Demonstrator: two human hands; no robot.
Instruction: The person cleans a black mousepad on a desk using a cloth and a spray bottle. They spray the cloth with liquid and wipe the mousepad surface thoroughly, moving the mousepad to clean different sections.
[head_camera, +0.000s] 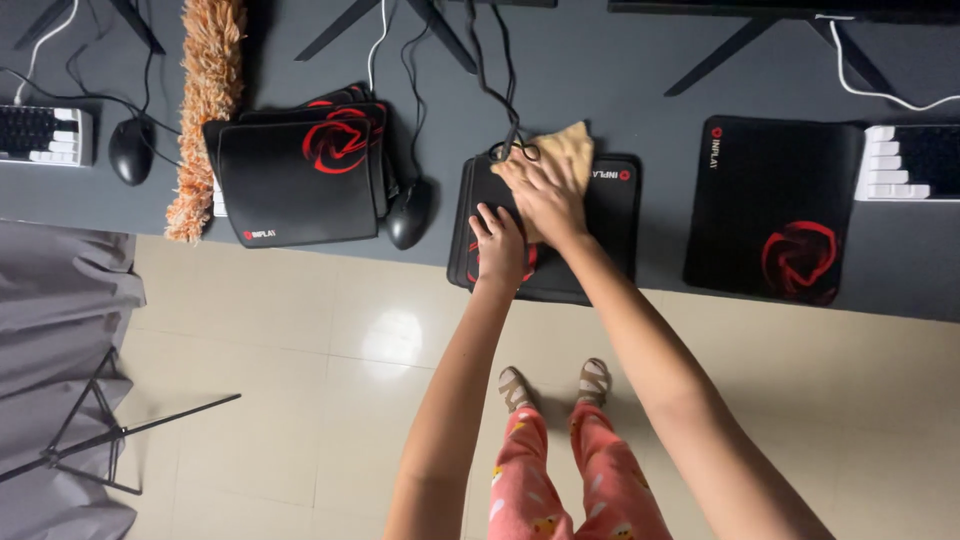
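My right hand presses flat on a tan cloth that lies on a black mouse pad with a red swirl at the grey desk's front edge. My left hand rests with its fingers spread on the same pad, just left of and below the right hand. The pad seems to sit on another one beneath it. A black cable loops at the pad's top left corner.
A stack of black and red mouse pads lies to the left, with a black mouse beside it and an orange fluffy duster. Another pad and a white keyboard lie at the right. A second mouse is far left.
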